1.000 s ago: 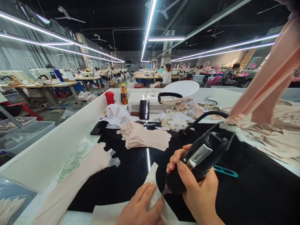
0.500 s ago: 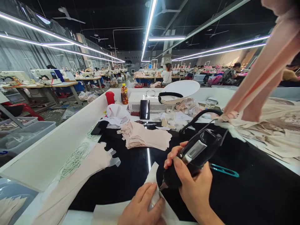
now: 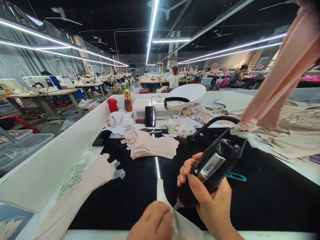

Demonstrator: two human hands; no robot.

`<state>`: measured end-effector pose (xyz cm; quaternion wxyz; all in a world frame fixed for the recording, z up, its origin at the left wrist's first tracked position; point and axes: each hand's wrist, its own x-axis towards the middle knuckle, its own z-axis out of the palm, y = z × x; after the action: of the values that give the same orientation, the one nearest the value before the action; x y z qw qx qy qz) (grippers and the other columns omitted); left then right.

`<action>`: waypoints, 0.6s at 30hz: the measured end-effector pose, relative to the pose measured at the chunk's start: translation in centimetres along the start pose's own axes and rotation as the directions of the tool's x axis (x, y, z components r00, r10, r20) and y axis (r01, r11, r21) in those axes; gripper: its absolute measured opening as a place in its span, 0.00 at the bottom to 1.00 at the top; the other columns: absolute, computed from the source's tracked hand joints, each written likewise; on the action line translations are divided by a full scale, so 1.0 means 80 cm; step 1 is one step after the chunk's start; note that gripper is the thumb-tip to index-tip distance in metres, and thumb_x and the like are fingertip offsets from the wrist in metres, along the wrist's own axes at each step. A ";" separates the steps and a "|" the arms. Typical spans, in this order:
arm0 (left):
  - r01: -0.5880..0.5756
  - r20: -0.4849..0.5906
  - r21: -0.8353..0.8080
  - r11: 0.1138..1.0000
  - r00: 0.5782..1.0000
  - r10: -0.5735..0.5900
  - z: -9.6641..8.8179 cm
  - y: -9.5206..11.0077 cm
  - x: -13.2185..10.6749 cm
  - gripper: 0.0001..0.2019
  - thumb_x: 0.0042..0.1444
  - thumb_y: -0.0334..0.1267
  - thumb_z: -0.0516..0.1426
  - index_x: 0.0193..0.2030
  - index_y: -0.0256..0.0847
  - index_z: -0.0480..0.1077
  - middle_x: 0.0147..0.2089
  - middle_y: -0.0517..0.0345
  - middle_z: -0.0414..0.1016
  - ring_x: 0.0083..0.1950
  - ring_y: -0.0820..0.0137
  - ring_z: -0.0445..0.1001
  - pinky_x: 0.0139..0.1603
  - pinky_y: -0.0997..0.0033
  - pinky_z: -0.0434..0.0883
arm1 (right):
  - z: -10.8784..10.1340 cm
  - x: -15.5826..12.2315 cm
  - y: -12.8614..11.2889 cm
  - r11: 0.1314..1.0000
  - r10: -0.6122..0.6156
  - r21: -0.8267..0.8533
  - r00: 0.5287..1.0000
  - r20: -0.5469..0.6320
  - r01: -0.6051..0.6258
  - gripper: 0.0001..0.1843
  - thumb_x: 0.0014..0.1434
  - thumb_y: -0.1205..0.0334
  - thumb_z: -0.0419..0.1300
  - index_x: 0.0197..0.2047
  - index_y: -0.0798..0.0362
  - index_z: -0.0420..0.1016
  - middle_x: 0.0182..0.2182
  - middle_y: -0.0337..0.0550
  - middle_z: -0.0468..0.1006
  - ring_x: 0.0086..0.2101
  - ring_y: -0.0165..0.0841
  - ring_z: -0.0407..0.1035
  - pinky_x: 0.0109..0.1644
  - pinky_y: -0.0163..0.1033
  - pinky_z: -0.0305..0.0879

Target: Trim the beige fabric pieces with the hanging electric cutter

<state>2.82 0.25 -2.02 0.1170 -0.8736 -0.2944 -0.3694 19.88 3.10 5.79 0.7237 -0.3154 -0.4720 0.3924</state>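
At the near edge the left hand (image 3: pixel 152 223) curls down on a pale cloth piece (image 3: pixel 161 191), pinning it. The right hand (image 3: pixel 212 208) clenches a black corded tool (image 3: pixel 211 168), tip at the cloth's edge, seemingly mid-piece. Bare black tabletop (image 3: pixel 270 200) opens rightward. A stack of like pieces (image 3: pixel 150 145) lies beyond, white wall (image 3: pixel 62 156) left.

On the black counter (image 3: pixel 262 200), the left hand (image 3: pixel 152 223) rests on a pale fabric strip (image 3: pixel 161 191) at the near edge. Just to its right, the right hand (image 3: pixel 212 206) grips a black handheld power tool (image 3: pixel 207 170), tip touching the strip. A stack of pink fabric pieces (image 3: pixel 150 146) lies behind, and teal thread snips (image 3: pixel 236 176) lie right of the tool.
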 end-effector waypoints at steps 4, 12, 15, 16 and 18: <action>-0.021 0.139 -0.152 0.988 0.989 0.043 -0.014 -0.033 0.017 0.14 0.74 0.26 0.47 0.49 0.35 0.74 0.46 0.50 0.81 0.49 0.68 0.82 0.55 0.72 0.81 | 0.009 -0.001 0.003 1.000 0.008 0.006 0.997 -0.079 -0.008 0.18 0.63 0.54 0.73 0.51 0.44 0.72 0.34 0.36 0.77 0.27 0.31 0.72 0.31 0.38 0.74; 0.005 0.278 -0.259 0.966 0.958 0.070 -0.026 -0.055 0.013 0.14 0.74 0.27 0.48 0.54 0.37 0.74 0.51 0.52 0.80 0.51 0.71 0.81 0.55 0.78 0.78 | 0.009 0.000 0.009 0.993 -0.092 -0.084 0.994 -0.055 0.087 0.17 0.63 0.59 0.71 0.52 0.44 0.71 0.33 0.37 0.77 0.26 0.32 0.72 0.28 0.37 0.75; -0.042 0.277 -0.238 0.970 0.955 0.109 -0.030 -0.059 0.015 0.13 0.75 0.28 0.49 0.56 0.37 0.73 0.51 0.52 0.80 0.53 0.71 0.81 0.57 0.78 0.78 | 0.011 0.003 0.003 0.987 -0.114 -0.121 0.992 -0.050 0.108 0.15 0.63 0.62 0.69 0.50 0.45 0.72 0.32 0.37 0.78 0.26 0.33 0.73 0.29 0.38 0.75; -0.062 0.272 -0.224 0.973 0.954 0.123 -0.031 -0.059 0.016 0.13 0.75 0.28 0.49 0.56 0.37 0.73 0.50 0.52 0.80 0.53 0.70 0.81 0.58 0.77 0.77 | 0.011 0.003 0.000 0.985 -0.120 -0.131 0.992 -0.048 0.113 0.15 0.62 0.64 0.69 0.50 0.45 0.72 0.31 0.36 0.78 0.25 0.33 0.73 0.29 0.38 0.76; -0.084 0.279 -0.204 0.975 0.950 0.140 -0.033 -0.058 0.018 0.12 0.76 0.30 0.49 0.56 0.36 0.73 0.50 0.52 0.80 0.54 0.70 0.81 0.58 0.77 0.77 | 0.009 0.002 -0.003 0.982 -0.120 -0.149 0.992 -0.040 0.113 0.14 0.62 0.65 0.69 0.49 0.44 0.72 0.31 0.36 0.78 0.25 0.32 0.73 0.30 0.38 0.76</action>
<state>-0.72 3.44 0.81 0.0092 -0.9409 -0.2216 -0.2559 19.31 3.21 6.34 0.7317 -0.3491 -0.4992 0.3059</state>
